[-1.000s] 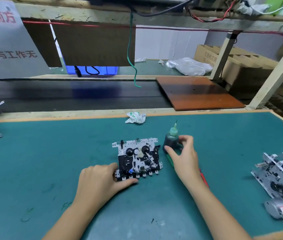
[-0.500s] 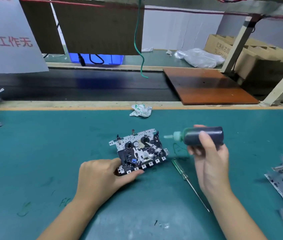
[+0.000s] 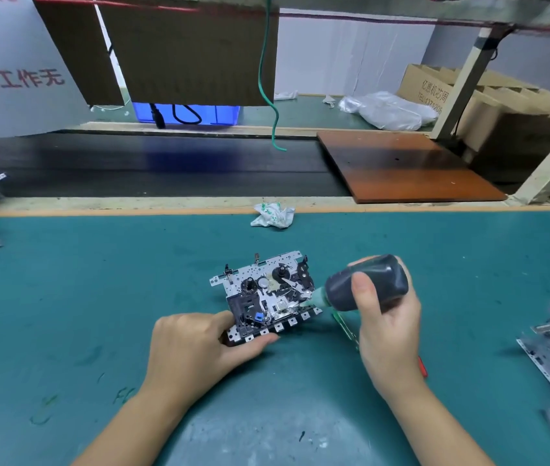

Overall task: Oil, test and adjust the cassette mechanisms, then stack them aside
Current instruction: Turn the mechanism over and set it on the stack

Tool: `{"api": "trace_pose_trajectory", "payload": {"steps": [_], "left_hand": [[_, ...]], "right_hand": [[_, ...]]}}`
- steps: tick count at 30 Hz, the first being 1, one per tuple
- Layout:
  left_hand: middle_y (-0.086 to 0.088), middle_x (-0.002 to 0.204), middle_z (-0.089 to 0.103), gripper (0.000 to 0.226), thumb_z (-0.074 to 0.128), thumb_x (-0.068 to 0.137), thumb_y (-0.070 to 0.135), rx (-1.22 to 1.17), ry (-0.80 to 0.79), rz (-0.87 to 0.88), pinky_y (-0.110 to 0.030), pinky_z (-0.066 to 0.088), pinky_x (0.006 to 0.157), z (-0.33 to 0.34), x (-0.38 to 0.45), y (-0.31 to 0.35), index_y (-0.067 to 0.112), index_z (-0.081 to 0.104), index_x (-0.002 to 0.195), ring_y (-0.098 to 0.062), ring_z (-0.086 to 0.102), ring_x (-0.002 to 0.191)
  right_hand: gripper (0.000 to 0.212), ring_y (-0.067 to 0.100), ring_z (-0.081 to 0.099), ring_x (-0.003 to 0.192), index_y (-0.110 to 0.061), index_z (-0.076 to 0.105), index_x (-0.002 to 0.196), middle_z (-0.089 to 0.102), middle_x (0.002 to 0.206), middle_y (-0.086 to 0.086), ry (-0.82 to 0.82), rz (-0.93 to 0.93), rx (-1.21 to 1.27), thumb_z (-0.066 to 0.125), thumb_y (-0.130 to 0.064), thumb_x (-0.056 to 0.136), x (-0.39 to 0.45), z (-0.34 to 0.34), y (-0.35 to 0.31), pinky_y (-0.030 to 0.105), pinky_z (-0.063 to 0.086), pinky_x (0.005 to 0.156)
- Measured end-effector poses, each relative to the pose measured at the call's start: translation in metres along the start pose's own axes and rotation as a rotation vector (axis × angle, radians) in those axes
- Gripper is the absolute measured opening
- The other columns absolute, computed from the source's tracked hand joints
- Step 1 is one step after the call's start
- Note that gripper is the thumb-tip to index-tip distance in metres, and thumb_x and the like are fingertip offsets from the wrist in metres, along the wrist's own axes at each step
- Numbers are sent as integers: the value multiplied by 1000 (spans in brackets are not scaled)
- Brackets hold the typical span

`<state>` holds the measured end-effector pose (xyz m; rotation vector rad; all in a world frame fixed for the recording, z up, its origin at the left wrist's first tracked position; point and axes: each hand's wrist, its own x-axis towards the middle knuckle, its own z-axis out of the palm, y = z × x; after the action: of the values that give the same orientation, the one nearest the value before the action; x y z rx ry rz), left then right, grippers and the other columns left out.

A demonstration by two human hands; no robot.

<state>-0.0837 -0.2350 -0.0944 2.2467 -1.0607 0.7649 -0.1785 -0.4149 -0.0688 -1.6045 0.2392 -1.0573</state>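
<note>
Gripping oil bottle (image 3: 367, 284) right hand (image 3: 389, 334); left hand (image 3: 192, 344) pinches cassette mechanism (image 3: 266, 294); no readable labels.

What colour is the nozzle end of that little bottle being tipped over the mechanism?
Pale green, on a dark grey oil bottle; the head view shows it.

"与工作无" on white sign (image 3: 14, 79)

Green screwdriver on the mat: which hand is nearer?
Right. The right hand, gripping the oil bottle, sits directly over the screwdriver. The left hand holds the cassette mechanism, farther left.
</note>
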Motion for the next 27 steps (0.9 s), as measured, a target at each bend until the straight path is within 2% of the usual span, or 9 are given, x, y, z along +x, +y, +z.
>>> {"api": "trace_pose_trajectory", "payload": {"steps": [5,8,12,17,21,27], "left_hand": [[-1,31,30,57,44,80,72,-1,-3,-3,-22,29,34,0,-2,-1,27,22,53,-17,34,27],[-2,30,28,68,38,84,74,3,-12,-24,-22,29,33,0,-1,-2,20,26,44,-20,33,28],[-2,30,28,57,39,83,73,-3,10,-1,-21,29,34,1,0,-1,27,20,55,-20,32,28],[-3,30,26,66,36,84,74,6,-5,-6,-20,26,34,1,0,-1,22,22,47,-21,31,28],[-3,30,27,60,37,84,74,4,9,1,-20,27,34,0,0,0,25,20,53,-21,31,28],[-2,31,29,70,36,85,74,7,-8,-12,-21,28,34,1,-1,-1,19,29,42,-20,33,28]], "right_hand": [[23,-1,57,68,-18,55,80,64,77,-12,-36,12,-31,56,-41,79,0,0,0,11,43,68],[27,1,57,68,-16,55,79,64,77,-9,-49,13,-48,56,-42,78,0,0,0,12,43,68],[26,0,56,68,-16,55,79,63,75,-12,-31,7,-36,56,-42,79,0,-2,0,11,43,67],[22,-2,56,69,-18,56,80,63,76,-14,-60,11,-19,56,-40,80,1,-2,0,9,43,68],[23,-1,56,69,-18,55,80,63,77,-13,-61,4,-32,56,-41,79,0,-1,0,10,43,68],[23,-1,56,69,-18,55,81,62,77,-14,-56,8,-18,56,-41,79,-1,-1,-1,10,43,69]]}}
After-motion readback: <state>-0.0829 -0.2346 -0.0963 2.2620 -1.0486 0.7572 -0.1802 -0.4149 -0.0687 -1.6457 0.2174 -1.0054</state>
